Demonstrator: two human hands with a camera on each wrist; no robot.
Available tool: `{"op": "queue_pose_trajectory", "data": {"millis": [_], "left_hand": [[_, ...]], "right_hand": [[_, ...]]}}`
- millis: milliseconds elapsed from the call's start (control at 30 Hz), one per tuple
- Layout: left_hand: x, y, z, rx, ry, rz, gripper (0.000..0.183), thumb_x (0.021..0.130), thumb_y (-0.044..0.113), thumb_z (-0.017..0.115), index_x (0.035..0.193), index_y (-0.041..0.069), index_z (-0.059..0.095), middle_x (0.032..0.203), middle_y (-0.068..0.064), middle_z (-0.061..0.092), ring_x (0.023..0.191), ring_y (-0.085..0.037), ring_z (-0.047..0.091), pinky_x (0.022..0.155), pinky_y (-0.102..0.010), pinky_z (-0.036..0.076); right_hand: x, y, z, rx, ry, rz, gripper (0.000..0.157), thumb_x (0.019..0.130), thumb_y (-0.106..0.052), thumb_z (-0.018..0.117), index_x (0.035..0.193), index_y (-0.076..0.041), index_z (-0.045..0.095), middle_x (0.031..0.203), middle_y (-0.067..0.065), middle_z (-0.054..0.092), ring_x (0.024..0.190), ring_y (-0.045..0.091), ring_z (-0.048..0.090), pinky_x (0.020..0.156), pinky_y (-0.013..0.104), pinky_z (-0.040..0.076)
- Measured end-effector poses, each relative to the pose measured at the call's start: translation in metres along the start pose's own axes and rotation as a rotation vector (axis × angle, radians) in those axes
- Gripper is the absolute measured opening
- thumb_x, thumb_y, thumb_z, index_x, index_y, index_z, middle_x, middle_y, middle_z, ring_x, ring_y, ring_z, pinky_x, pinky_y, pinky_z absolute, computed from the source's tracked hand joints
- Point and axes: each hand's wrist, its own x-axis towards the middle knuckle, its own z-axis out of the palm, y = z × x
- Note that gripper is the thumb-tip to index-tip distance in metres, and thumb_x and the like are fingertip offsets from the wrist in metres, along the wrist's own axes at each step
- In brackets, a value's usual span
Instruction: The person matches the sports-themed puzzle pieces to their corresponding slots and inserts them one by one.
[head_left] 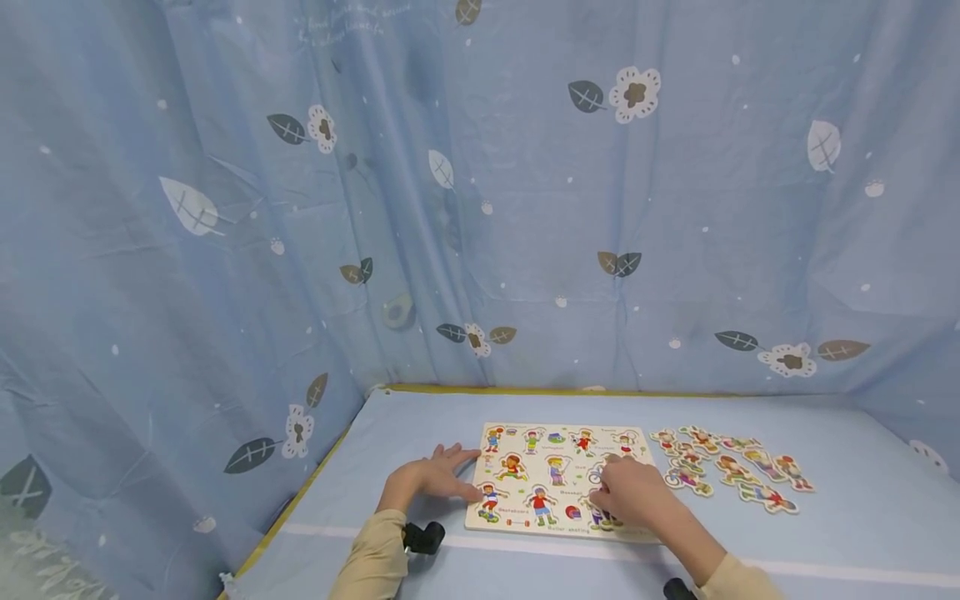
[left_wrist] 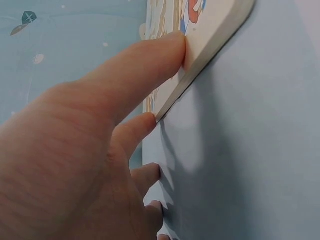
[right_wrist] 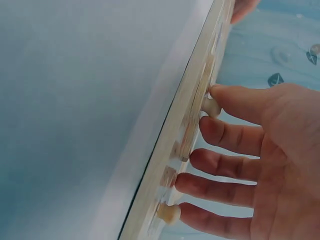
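Puzzle board (head_left: 536, 463) lay flat on the pale blue desk (head_left: 862, 517) in the head view, its face covered with small sporting figures and printed words. The person's left grip (head_left: 431, 477) was spread wide at the board's left side, touching it there. The right grip (head_left: 633, 492) bent over the lower right part of the board and hid some of the figures. Just beside the right edge, a cluster of loose pieces (head_left: 733, 469) lay on the desk, and a leaf-patterned curtain (head_left: 525, 208) hung behind.

The left wrist view showed the left thumb (left_wrist: 160, 55) laid against the board near its rim and the index fingertip at its edge. Nothing was pinched on this side, so the left grip seemed to be there to steady the board.

The right wrist view showed the right grip drawn narrow, thumb and index finger holding a small pale knob (right_wrist: 211, 106) on a flat wooden piece (right_wrist: 192, 130); a second knob (right_wrist: 169, 213) stood by the little finger. Whether the held piece sat fully down could not be told. The step in hand appeared to be seating or lifting that piece, which of the two being unclear. As I judged it, the next move called for a light pinch, force kept square to the board, and the left thumb guarding against a slide.
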Motion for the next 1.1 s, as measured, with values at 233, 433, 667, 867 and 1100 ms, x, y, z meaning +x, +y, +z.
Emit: {"op": "queue_pose_trajectory", "data": {"millis": [233, 433, 667, 867, 1100], "left_hand": [[-0.003, -0.001, 0.002, -0.003, 0.003, 0.009, 0.084, 0.078, 0.059, 0.071, 0.15, 0.028, 0.042, 0.162, -0.012, 0.027, 0.15, -0.043, 0.014, 0.113, -0.069, 0.018], [-0.004, 0.001, 0.001, -0.014, 0.002, 0.009, 0.083, 0.078, 0.058, 0.071, 0.15, 0.027, 0.043, 0.162, -0.013, 0.027, 0.15, -0.043, 0.014, 0.115, -0.068, 0.017], [-0.003, 0.003, 0.0, -0.008, 0.001, 0.0, 0.082, 0.078, 0.058, 0.071, 0.15, 0.029, 0.043, 0.162, -0.011, 0.027, 0.15, -0.042, 0.013, 0.115, -0.068, 0.017], [-0.002, 0.003, 0.0, -0.013, -0.012, 0.002, 0.083, 0.078, 0.059, 0.072, 0.15, 0.029, 0.043, 0.162, -0.011, 0.026, 0.15, -0.042, 0.012, 0.114, -0.07, 0.016], [-0.002, 0.0, -0.001, -0.012, -0.006, -0.003, 0.084, 0.078, 0.059, 0.072, 0.15, 0.029, 0.042, 0.163, -0.011, 0.026, 0.15, -0.042, 0.012, 0.114, -0.069, 0.016]], "right_hand": [[-0.001, -0.005, -0.003, 0.082, -0.071, 0.041, 0.035, 0.086, -0.028, 0.072, 0.057, -0.015, 0.057, 0.06, -0.001, 0.05, 0.051, 0.013, 0.045, 0.047, 0.027, 0.032], [0.004, -0.011, -0.006, 0.013, -0.087, 0.053, 0.031, 0.083, -0.031, 0.077, 0.064, -0.012, 0.061, 0.068, 0.0, 0.05, 0.064, 0.017, 0.045, 0.053, 0.031, 0.037], [0.005, -0.012, -0.004, -0.015, -0.111, 0.035, 0.028, 0.085, -0.031, 0.075, 0.068, -0.012, 0.063, 0.077, 0.002, 0.05, 0.07, 0.019, 0.046, 0.058, 0.035, 0.04], [0.001, -0.011, -0.003, -0.037, -0.086, -0.011, 0.032, 0.086, -0.03, 0.073, 0.065, -0.013, 0.056, 0.079, 0.002, 0.049, 0.075, 0.02, 0.045, 0.063, 0.04, 0.041], [0.005, -0.016, -0.002, -0.052, -0.069, -0.051, 0.029, 0.087, -0.029, 0.073, 0.068, -0.012, 0.059, 0.082, 0.002, 0.052, 0.079, 0.02, 0.045, 0.064, 0.044, 0.043]]}}
